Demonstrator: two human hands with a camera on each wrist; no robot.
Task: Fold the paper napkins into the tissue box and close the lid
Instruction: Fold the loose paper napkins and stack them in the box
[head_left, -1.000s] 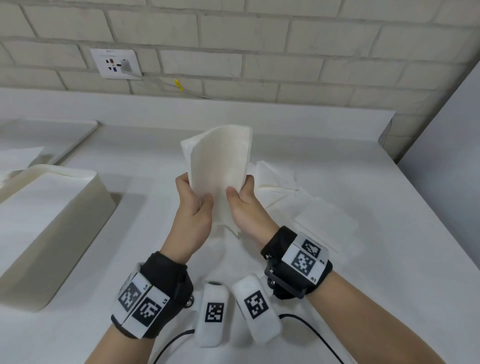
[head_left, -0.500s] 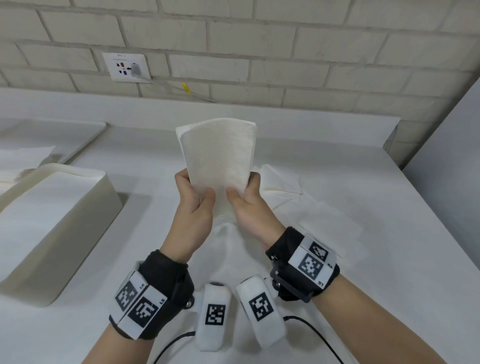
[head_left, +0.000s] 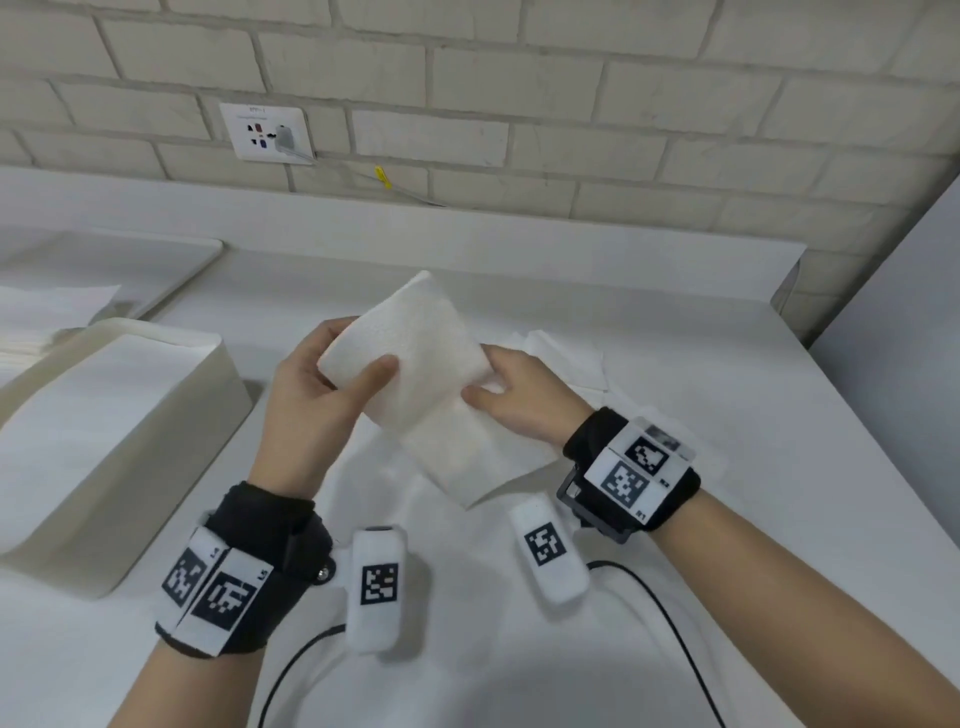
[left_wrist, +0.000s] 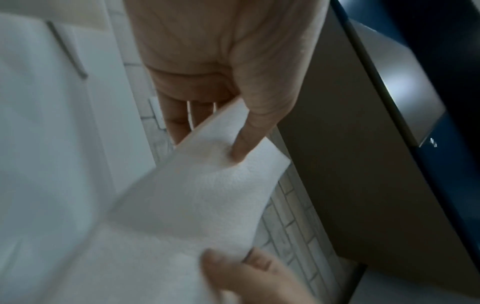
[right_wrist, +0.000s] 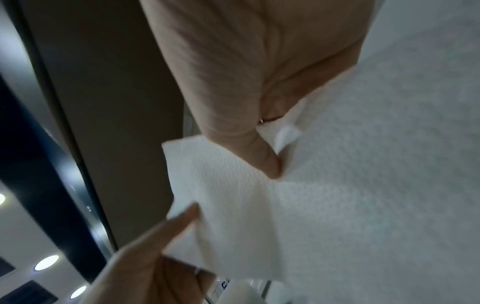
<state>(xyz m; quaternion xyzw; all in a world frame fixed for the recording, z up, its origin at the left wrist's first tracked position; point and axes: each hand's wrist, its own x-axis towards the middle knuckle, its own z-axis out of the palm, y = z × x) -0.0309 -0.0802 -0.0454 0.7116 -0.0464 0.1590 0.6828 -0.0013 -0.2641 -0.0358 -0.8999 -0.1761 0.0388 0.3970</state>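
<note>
Item: one white paper napkin (head_left: 415, 374), folded, held tilted in the air above the white bench (head_left: 675, 597), between both hands. Left hand (head_left: 317, 400): thumb pressed on the napkin's near face at its left end, fingers (left_wrist: 179, 123) behind the sheet, pinching it. Right hand (head_left: 519, 400): thumb on the near face at the right edge, fingers hidden behind the paper, likewise pinching it; the napkin's lower part hangs down between the two wrists. Further napkins (head_left: 566, 358) lie flat on the bench just behind and right of the right hand. Container: cream tissue box (head_left: 171, 462), open-topped, standing on the bench to the left of the left hand and apart from it; its interior shows a smooth white surface, though whether this is stacked paper cannot be told. Beyond the box, loose white sheets (head_left: 47, 312) and a flat white tray-like piece (head_left: 171, 260), possibly the lid.
</note>
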